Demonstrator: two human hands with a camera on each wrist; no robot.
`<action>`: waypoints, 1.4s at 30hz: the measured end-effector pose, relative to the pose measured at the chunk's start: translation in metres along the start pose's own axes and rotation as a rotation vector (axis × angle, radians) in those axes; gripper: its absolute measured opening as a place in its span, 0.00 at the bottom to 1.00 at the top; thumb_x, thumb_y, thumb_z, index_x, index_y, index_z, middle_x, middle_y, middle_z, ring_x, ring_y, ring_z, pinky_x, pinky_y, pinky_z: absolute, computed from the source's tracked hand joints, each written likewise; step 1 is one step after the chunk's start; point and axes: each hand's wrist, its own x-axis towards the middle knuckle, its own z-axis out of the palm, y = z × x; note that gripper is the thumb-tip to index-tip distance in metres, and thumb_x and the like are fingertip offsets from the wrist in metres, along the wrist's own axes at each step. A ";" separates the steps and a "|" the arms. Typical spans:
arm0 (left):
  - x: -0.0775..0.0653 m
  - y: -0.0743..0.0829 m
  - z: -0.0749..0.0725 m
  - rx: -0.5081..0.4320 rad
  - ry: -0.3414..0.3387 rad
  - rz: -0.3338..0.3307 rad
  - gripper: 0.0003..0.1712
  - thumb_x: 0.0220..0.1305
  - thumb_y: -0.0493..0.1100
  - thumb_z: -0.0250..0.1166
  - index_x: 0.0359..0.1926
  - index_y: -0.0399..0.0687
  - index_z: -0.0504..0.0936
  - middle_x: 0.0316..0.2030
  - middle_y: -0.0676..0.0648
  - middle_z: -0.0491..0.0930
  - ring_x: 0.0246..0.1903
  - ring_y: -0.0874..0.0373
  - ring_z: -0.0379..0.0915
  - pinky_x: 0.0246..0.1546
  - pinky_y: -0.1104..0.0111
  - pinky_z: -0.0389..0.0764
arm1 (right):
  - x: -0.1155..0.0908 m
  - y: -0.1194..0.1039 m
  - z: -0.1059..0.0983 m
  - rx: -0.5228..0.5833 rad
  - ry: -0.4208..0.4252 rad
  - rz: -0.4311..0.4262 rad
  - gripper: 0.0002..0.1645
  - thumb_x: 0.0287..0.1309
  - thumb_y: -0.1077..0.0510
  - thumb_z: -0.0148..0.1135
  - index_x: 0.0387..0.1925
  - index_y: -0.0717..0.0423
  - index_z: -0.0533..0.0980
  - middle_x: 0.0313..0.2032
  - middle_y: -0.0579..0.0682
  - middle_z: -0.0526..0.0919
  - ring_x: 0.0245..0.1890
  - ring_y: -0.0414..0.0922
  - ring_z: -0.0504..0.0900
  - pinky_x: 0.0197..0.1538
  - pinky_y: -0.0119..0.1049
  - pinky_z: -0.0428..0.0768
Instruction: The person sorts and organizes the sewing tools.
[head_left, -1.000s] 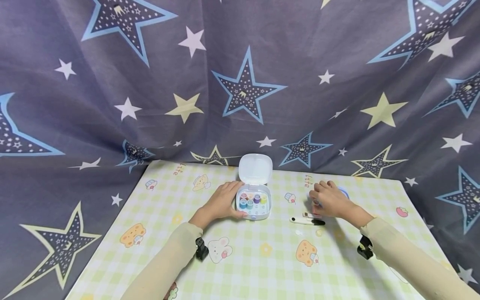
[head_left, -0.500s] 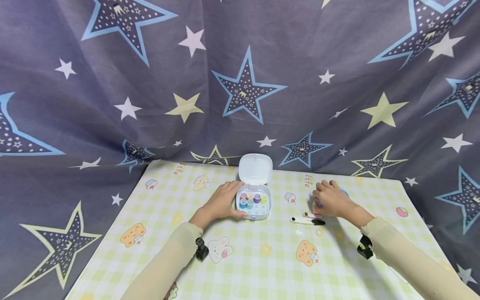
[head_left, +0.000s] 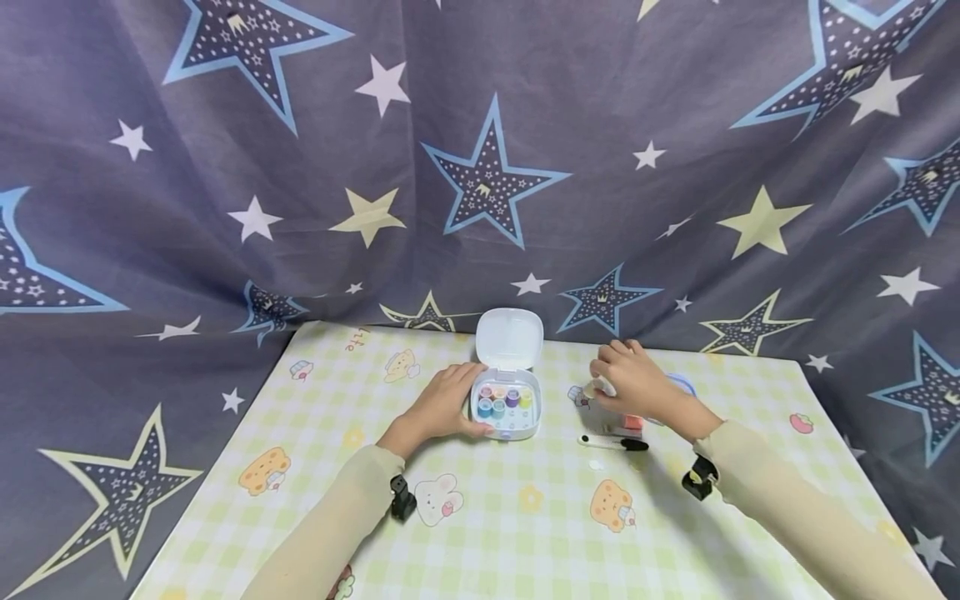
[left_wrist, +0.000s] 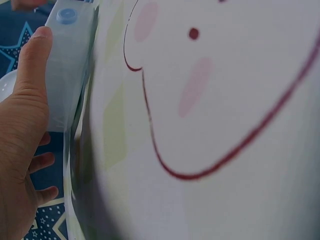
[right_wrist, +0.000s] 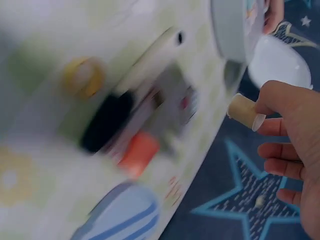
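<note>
A small white box (head_left: 522,433) stands on the table with its lid (head_left: 510,337) raised; several coloured thread spools (head_left: 500,407) sit inside in rows. My left hand (head_left: 444,402) grips its left side, thumb at the front wall in the left wrist view. Between thumb and forefinger, my right hand (head_left: 633,383) pinches a beige thread spool (right_wrist: 244,111), held above the table to the right of the box. Below that hand, a red-orange spool (head_left: 633,422) lies near a slim white tool with a black end (head_left: 611,442).
A blue-and-white rounded object (right_wrist: 125,215) lies at the right, partly behind my right forearm in the head view. A small yellow ring (right_wrist: 84,76) lies near the white tool. Behind the checked tablecloth (head_left: 480,533) hangs a dark star-patterned curtain (head_left: 337,275).
My right hand has risen from the items at the right and moved left toward the box, carrying the beige spool. The red-orange spool is more exposed now. My left hand keeps its hold.
</note>
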 end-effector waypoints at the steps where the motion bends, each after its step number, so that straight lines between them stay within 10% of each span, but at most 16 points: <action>1: 0.000 0.000 0.000 0.001 0.002 0.000 0.71 0.41 0.73 0.78 0.78 0.44 0.57 0.74 0.41 0.65 0.72 0.43 0.61 0.76 0.49 0.62 | 0.006 -0.004 -0.001 -0.001 0.008 -0.012 0.11 0.50 0.55 0.73 0.30 0.52 0.77 0.32 0.48 0.75 0.35 0.48 0.70 0.45 0.51 0.71; 16: 0.000 0.002 0.001 -0.004 0.012 0.015 0.70 0.42 0.74 0.77 0.78 0.44 0.58 0.73 0.42 0.67 0.71 0.44 0.63 0.75 0.51 0.63 | 0.065 -0.059 0.008 0.019 -0.013 -0.133 0.13 0.50 0.51 0.73 0.34 0.52 0.80 0.34 0.47 0.75 0.38 0.47 0.71 0.47 0.46 0.71; 42: 0.000 -0.002 0.002 0.020 0.015 0.017 0.70 0.42 0.75 0.76 0.78 0.44 0.57 0.72 0.43 0.67 0.71 0.44 0.64 0.75 0.51 0.64 | 0.077 -0.080 0.045 0.017 -0.123 -0.153 0.12 0.54 0.47 0.71 0.31 0.48 0.79 0.32 0.46 0.76 0.35 0.45 0.70 0.43 0.41 0.67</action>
